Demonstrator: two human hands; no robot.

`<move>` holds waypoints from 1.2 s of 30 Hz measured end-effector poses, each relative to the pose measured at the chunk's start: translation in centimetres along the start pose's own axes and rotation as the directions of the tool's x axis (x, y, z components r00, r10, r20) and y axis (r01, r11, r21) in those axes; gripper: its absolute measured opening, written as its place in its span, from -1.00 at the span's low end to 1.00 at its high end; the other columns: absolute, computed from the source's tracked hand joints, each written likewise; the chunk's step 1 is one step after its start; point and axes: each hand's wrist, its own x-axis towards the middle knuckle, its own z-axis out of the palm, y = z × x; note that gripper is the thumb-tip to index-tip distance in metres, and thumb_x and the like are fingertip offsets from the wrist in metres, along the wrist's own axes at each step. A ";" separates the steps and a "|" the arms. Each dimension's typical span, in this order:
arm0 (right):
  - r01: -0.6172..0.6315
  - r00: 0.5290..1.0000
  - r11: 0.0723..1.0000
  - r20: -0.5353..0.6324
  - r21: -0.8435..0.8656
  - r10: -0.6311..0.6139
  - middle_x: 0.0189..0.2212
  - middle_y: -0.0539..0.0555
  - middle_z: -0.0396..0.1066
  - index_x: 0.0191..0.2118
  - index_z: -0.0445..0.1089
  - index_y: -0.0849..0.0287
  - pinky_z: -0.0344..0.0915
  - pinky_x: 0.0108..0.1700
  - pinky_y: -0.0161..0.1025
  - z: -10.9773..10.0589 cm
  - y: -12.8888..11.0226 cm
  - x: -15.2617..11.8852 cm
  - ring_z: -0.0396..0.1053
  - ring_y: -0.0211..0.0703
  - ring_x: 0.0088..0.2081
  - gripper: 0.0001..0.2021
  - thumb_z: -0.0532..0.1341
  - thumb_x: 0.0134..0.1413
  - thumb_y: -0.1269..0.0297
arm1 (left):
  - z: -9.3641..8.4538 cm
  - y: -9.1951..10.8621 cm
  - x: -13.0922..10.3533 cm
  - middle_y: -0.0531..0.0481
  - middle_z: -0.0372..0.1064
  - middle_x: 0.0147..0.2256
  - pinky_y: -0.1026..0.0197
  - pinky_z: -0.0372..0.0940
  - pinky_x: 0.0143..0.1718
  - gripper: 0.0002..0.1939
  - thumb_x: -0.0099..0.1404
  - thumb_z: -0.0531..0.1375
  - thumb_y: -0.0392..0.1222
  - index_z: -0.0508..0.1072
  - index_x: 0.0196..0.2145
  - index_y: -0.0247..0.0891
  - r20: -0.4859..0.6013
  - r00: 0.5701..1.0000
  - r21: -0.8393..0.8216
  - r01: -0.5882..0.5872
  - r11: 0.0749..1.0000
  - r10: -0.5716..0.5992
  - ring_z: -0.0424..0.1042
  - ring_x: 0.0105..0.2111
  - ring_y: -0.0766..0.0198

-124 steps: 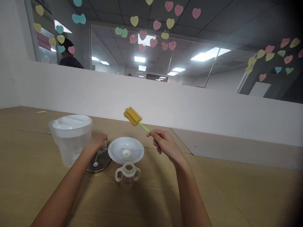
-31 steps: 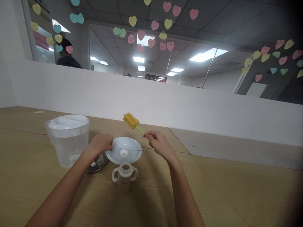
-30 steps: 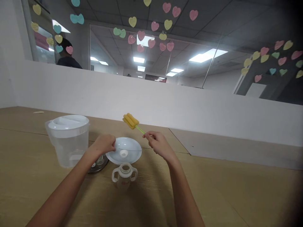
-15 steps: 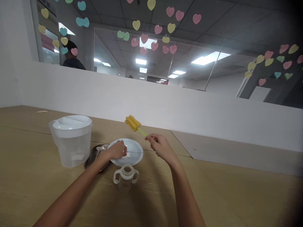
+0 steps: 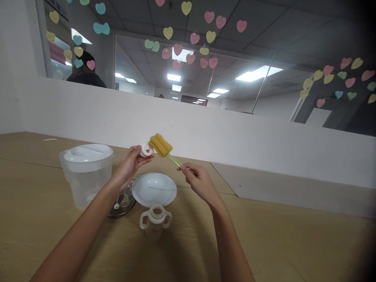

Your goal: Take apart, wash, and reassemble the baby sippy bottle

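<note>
Raised above the back of the table, my left hand (image 5: 131, 163) holds a small white ring (image 5: 146, 150) between thumb and fingers. My right hand (image 5: 198, 180) pinches the green handle of a sponge brush (image 5: 161, 145), whose yellow head is right beside the ring. Below the hands lies a white bowl (image 5: 154, 189). In front of it stands a bottle (image 5: 155, 222) with two handles and an open top. A dark round tray (image 5: 117, 213) with small clear parts (image 5: 125, 200) on it is partly hidden by my left forearm.
A translucent lidded pitcher (image 5: 91, 176) stands at the left. A white wall (image 5: 176, 125) rises behind the table (image 5: 279, 243). Beyond the window, a person in dark clothes (image 5: 86, 76) shows at the upper left.
My left hand has risen from the bowl with the white ring in it. The brush head has tilted and shifted slightly up, and is now beside the ring.
</note>
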 end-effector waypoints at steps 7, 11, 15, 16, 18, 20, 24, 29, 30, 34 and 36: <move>0.009 0.977 0.994 -0.212 -0.110 -0.032 -0.56 0.01 0.32 -0.32 0.46 0.24 0.01 -0.50 -0.36 0.1 0.3 0.1 0.11 -0.30 -0.56 -0.65 0.02 0.12 0.11 | 0.2 0.5 -0.6 -0.13 0.39 -0.10 0.13 0.26 -0.10 -0.42 -0.02 0.28 -0.08 0.23 -0.05 -0.26 -0.139 0.968 0.307 -0.159 0.938 0.209 0.40 -0.21 0.25; 0.093 0.995 0.995 -0.014 -0.046 -0.094 -0.47 0.03 0.39 -0.30 0.47 0.22 0.07 -0.47 -0.37 -0.3 -0.4 -0.3 0.17 -0.29 -0.51 -0.64 0.01 0.13 0.10 | 0.1 0.5 -0.8 -0.13 0.36 -0.05 0.14 0.24 -0.12 -0.30 -0.05 0.28 -0.18 0.15 0.06 -0.21 -0.015 0.908 0.609 -0.324 0.724 0.419 0.37 -0.13 0.20; 0.112 0.993 0.980 -0.031 -0.165 -0.118 -0.50 0.01 0.37 -0.35 0.48 0.23 0.05 -0.45 -0.36 -0.7 -1.0 -0.9 0.16 -0.28 -0.49 -0.66 0.01 0.14 0.16 | 0.3 1.1 -1.6 -0.06 0.36 -0.04 0.11 0.20 -0.05 -0.28 -0.01 0.23 -0.24 0.11 0.11 -0.18 0.139 0.852 0.829 -0.379 0.412 0.505 0.32 -0.06 0.13; 0.113 0.993 0.980 -0.016 -0.164 -0.118 -0.50 0.00 0.37 -0.35 0.48 0.22 0.06 -0.44 -0.36 -0.7 -1.0 -1.0 0.16 -0.27 -0.48 -0.66 0.01 0.14 0.16 | 0.4 1.2 -1.8 -0.05 0.36 -0.03 0.11 0.19 -0.04 -0.27 -0.01 0.22 -0.25 0.09 0.13 -0.17 0.162 0.849 0.857 -0.374 0.356 0.503 0.32 -0.06 0.13; 0.114 0.993 0.984 0.047 -0.139 -0.108 -0.49 -0.01 0.36 -0.36 0.49 0.20 0.06 -0.45 -0.35 -0.9 -1.0 -1.1 0.16 -0.27 -0.48 -0.66 0.01 0.13 0.16 | 0.4 1.5 -2.1 -0.02 0.35 -0.02 0.14 0.20 -0.03 -0.25 0.01 0.20 -0.27 0.05 0.15 -0.15 0.197 0.852 0.883 -0.369 0.289 0.485 0.33 -0.06 0.13; 0.099 0.992 0.989 0.091 -0.107 -0.090 -0.50 -0.01 0.35 -0.35 0.49 0.20 0.05 -0.46 -0.35 -0.9 -0.8 -1.1 0.14 -0.27 -0.49 -0.65 0.01 0.12 0.15 | 0.2 1.6 -2.2 0.01 0.33 0.00 0.18 0.21 -0.02 -0.28 0.04 0.18 -0.28 0.05 0.16 -0.14 0.250 0.845 0.885 -0.397 0.243 0.472 0.34 -0.05 0.16; 0.070 0.993 0.996 0.098 -0.057 -0.064 -0.52 -0.02 0.33 -0.36 0.49 0.19 0.04 -0.47 -0.35 -0.6 -0.4 -0.9 0.13 -0.28 -0.49 -0.66 0.02 0.11 0.13 | -0.4 1.6 -2.2 -0.02 0.30 0.03 0.15 0.17 0.05 -0.41 0.13 0.09 -0.33 0.14 0.14 -0.17 0.432 0.759 0.845 -0.530 0.076 0.488 0.30 0.00 0.17; 0.082 0.994 0.995 0.081 -0.052 -0.078 -0.50 -0.02 0.35 -0.38 0.48 0.20 0.07 -0.43 -0.36 -0.2 -0.5 -0.7 0.18 -0.27 -0.46 -0.67 0.03 0.11 0.15 | -0.8 2.5 -2.2 -0.05 0.29 0.01 0.10 0.16 0.05 -0.39 0.16 0.07 -0.33 0.05 0.18 -0.14 0.506 0.747 0.838 -0.544 -0.043 0.432 0.29 0.01 0.14; 0.081 0.995 0.994 0.067 -0.069 -0.076 -0.49 -0.01 0.36 -0.38 0.48 0.21 0.08 -0.42 -0.36 -0.2 -0.5 -0.6 0.19 -0.27 -0.46 -0.67 0.03 0.11 0.14 | -1.0 2.8 -2.2 -0.06 0.29 0.01 0.11 0.20 0.01 -0.34 0.15 0.09 -0.30 0.00 0.20 -0.14 0.485 0.779 0.858 -0.512 -0.044 0.396 0.30 -0.01 0.13; 0.047 0.998 0.986 -0.032 -0.163 -0.052 -0.52 0.01 0.35 -0.34 0.49 0.23 0.06 -0.44 -0.34 -0.6 -0.3 -0.5 0.15 -0.27 -0.49 -0.62 0.01 0.12 0.10 | -2.6 3.0 -1.8 -0.20 0.20 0.01 0.15 0.29 -0.19 -0.17 0.05 0.17 -0.27 -0.11 0.23 -0.20 0.286 0.945 0.956 -0.272 -0.108 0.160 0.38 -0.13 0.07; 0.023 0.998 0.980 -0.060 -0.196 -0.035 -0.55 0.00 0.32 -0.34 0.49 0.23 0.04 -0.47 -0.33 -0.7 -0.2 -0.4 0.11 -0.28 -0.52 -0.61 0.00 0.11 0.08 | -3.8 2.4 -1.3 -0.26 0.24 -0.04 0.16 0.27 -0.18 -0.15 -0.01 0.19 -0.29 -0.06 0.21 -0.32 0.206 0.979 0.966 -0.203 -0.157 -0.001 0.39 -0.14 0.04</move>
